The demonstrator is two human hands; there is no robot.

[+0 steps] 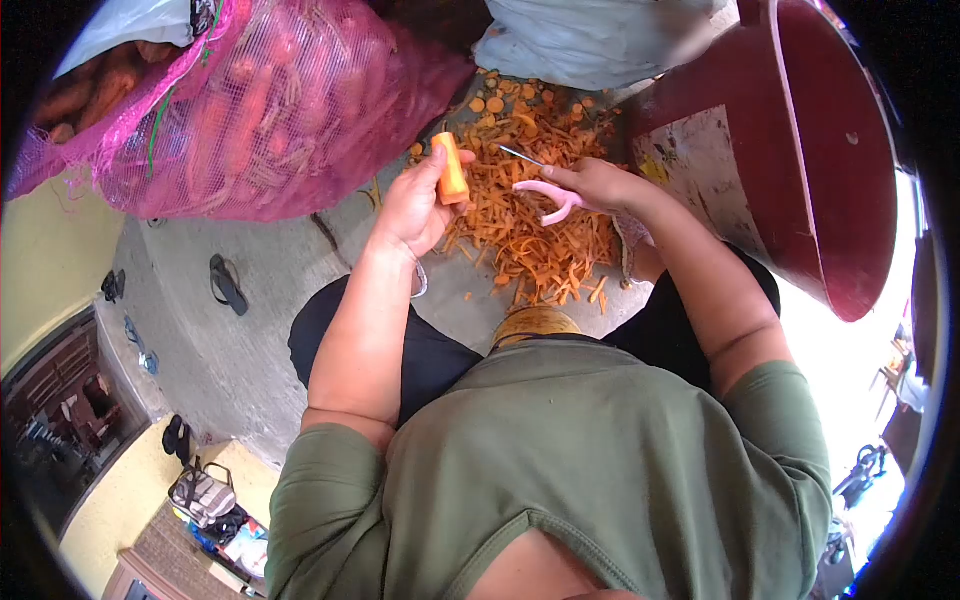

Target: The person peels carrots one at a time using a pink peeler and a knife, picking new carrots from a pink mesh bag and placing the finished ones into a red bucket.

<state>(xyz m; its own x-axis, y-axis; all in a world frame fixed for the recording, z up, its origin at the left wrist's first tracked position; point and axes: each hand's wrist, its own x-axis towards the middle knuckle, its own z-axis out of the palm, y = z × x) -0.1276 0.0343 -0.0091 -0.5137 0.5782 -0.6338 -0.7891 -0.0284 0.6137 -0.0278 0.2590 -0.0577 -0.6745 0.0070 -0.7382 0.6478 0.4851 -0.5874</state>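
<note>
My left hand (415,205) is closed round a peeled orange carrot (452,170), held upright with its cut end showing. In my right hand (598,186) is a pink Y-shaped peeler (562,200), its forked head pointing left. A thin metal blade (522,156), which looks like a knife, also sticks out from the fingers of that hand; its handle is hidden. Both hands hang over a heap of carrot peelings (545,250) on the floor, apart from each other. Round carrot slices (495,104) lie at the far side of the heap.
A pink mesh sack (290,110) full of carrots stands at the far left. To the right is a large dark red tub (850,200), tilted. A pale sack (590,45) sits behind the peelings. Slippers (228,285) lie on the concrete floor (190,330).
</note>
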